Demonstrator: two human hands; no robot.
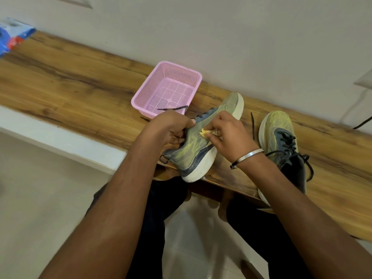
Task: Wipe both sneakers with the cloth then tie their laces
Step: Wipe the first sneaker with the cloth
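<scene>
No readable text on the sneakers, basket or blue packet; print too blurred.

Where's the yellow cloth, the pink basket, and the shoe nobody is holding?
yellow cloth (204, 132), head view, on the folded bit poking out from the fingers.
pink basket (141, 101), head view, on its left wall.
other sneaker (278, 122), head view, on its toe top.

The shelf (66, 85) across the middle of the frame looks like wood or wood laminate, with a dark grain and a smooth, slightly shiny finish. The pink basket (169, 77) above the centre is perforated plastic. Both sneakers – one in the centre (193, 146), one at the right (279, 125) – have a matt knitted upper and a smooth white sole that looks like rubber. The small yellow cloth (204, 132) looks soft, and the bangle (246, 157) is bright polished metal.
</scene>
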